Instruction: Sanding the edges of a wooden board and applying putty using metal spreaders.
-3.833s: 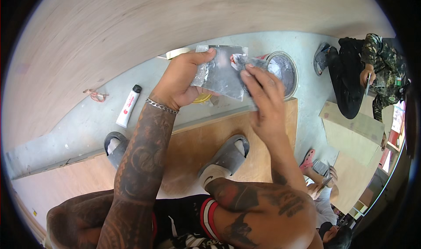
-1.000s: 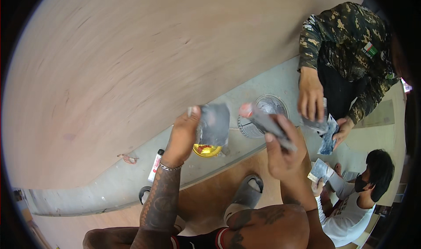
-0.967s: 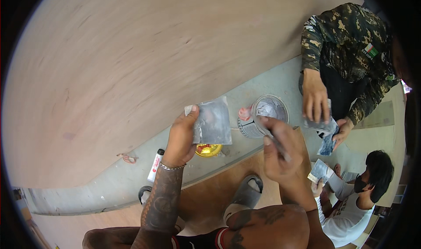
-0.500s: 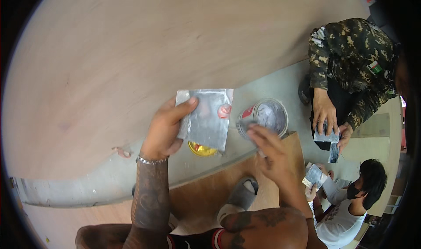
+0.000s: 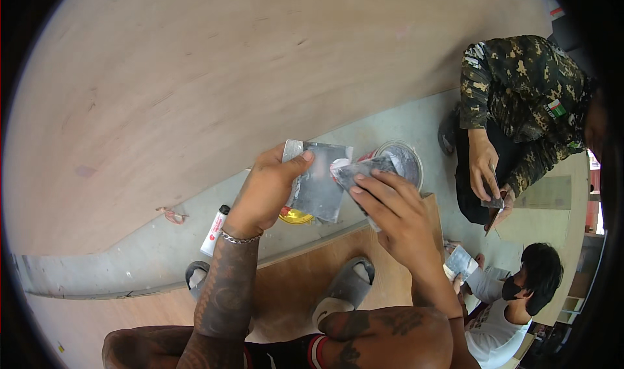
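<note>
My left hand (image 5: 270, 186) is closed on the edge of a flat grey metal plate (image 5: 318, 190), thumb on top. A small white-and-red dab of paste (image 5: 337, 167) sits at the plate's right edge. My right hand (image 5: 393, 210) grips a thin, smeared metal spreader (image 5: 364, 169), with its fingers laid over it. The spreader's left end meets the dab on the plate. Right behind the spreader stands an open can (image 5: 409, 161) of greyish paste, partly covered by it. Below the plate a yellow tin or lid (image 5: 296, 217) shows in part.
A large wooden panel (image 5: 195, 96) fills the far side. A white tube with a black cap (image 5: 214, 230) lies beside my left wrist. A wooden board (image 5: 292, 255) is near my feet. To the right, two people hold metal plates (image 5: 461, 262).
My right hand has moved from beside the can up and left, bringing the spreader onto the dab. My left hand and plate have shifted slightly right, and the white tube has come into sight.
</note>
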{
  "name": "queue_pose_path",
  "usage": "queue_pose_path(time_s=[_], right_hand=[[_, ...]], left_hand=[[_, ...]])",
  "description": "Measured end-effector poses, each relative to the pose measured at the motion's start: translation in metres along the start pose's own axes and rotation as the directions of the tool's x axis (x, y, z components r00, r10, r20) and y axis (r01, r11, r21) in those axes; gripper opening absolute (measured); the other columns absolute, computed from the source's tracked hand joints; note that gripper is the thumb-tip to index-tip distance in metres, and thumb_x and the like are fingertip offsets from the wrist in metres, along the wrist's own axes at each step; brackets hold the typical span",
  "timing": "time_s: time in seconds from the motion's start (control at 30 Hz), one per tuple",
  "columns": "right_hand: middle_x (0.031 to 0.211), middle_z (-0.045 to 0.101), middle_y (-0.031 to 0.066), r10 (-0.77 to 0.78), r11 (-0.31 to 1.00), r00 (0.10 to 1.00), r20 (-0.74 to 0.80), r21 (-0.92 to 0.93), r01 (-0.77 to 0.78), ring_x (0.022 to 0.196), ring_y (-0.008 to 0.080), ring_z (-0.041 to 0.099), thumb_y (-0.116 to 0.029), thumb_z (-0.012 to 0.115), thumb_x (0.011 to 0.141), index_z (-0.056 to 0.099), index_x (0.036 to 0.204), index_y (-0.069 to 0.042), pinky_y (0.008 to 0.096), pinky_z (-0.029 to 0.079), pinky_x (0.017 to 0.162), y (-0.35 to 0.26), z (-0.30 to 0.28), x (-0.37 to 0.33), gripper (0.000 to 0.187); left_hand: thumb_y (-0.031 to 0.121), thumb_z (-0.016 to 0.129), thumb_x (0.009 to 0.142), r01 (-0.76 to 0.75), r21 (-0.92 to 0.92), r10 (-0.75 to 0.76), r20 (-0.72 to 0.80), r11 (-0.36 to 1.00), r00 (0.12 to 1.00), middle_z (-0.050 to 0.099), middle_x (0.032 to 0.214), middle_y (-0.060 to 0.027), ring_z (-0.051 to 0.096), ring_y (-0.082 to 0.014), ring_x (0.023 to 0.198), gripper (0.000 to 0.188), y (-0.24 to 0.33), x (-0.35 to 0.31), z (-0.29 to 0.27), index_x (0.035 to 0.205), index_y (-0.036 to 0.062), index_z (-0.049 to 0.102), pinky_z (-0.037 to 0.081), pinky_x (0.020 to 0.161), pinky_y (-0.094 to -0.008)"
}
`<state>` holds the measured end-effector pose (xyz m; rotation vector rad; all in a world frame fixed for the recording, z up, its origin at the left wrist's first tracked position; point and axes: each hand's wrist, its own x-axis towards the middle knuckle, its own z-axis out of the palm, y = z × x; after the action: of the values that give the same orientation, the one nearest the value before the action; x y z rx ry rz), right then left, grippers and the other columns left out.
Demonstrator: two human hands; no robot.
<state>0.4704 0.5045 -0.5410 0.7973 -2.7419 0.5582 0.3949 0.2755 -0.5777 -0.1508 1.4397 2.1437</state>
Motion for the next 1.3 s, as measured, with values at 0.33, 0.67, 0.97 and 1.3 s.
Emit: queue_pose_path(time_s=[0.33, 0.67, 0.97, 1.3], right_hand=[[0.130, 0.063, 0.0192, 0.103, 0.947, 0.995, -0.012, 0.307, -0.094, 0.120, 0.0366, 0.061, 0.014, 0.057, 0.070, 0.066, 0.127, 0.000, 0.0435, 0.047, 0.104, 0.003, 0.044, -0.029, 0.060], [0.127, 0.065, 0.0110, 0.644, -0.450, 0.657, 0.392, 0.888, -0.088, 0.119, 0.0215, 0.062, 0.005, 0.061, 0.092, 0.054, 0.136, 0.001, 0.0391, 0.048, 0.105, -0.016, 0.058, -0.039, 0.044], [0.124, 0.066, 0.0112, 0.758, -0.107, 0.627, 0.179, 0.983, -0.152, 0.113, 0.0196, 0.064, 0.006, 0.057, 0.095, 0.058, 0.129, 0.002, 0.0369, 0.050, 0.101, -0.014, 0.022, -0.017, 0.034], [0.130, 0.062, 0.0192, -0.015, 0.951, 0.945, -0.328, 0.287, 0.115, 0.125, 0.0416, 0.059, 0.005, 0.073, 0.078, 0.071, 0.119, -0.007, 0.0558, 0.044, 0.110, -0.002, 0.036, -0.025, 0.042]], left_hand=[[0.023, 0.056, 0.102, 0.069, -0.586, -0.058, 0.038, 0.808, 0.998, 0.069, 0.116, -0.0128, 0.070, -0.0243, 0.105, 0.034, -0.012, -0.011, -0.009, 0.126, -0.0012, 0.057, 0.056, 0.093, -0.0389], [0.031, 0.058, 0.105, -0.443, 0.063, 0.448, -0.127, 0.894, 0.885, 0.066, 0.115, -0.0075, 0.059, -0.0125, 0.104, 0.044, -0.018, -0.012, -0.005, 0.131, -0.0038, 0.057, 0.048, 0.094, -0.0298], [0.037, 0.047, 0.109, -0.243, 0.557, 0.150, 0.209, 0.794, 0.967, 0.068, 0.102, -0.0042, 0.060, -0.0103, 0.093, 0.044, 0.003, -0.012, 0.011, 0.124, -0.0017, 0.063, 0.050, 0.083, -0.0283], [0.026, 0.056, 0.102, 0.190, -0.582, -0.081, 0.207, 0.791, 0.975, 0.069, 0.113, -0.0128, 0.071, -0.0249, 0.100, 0.035, -0.016, -0.013, 0.016, 0.125, -0.0013, 0.058, 0.058, 0.088, -0.0399]])
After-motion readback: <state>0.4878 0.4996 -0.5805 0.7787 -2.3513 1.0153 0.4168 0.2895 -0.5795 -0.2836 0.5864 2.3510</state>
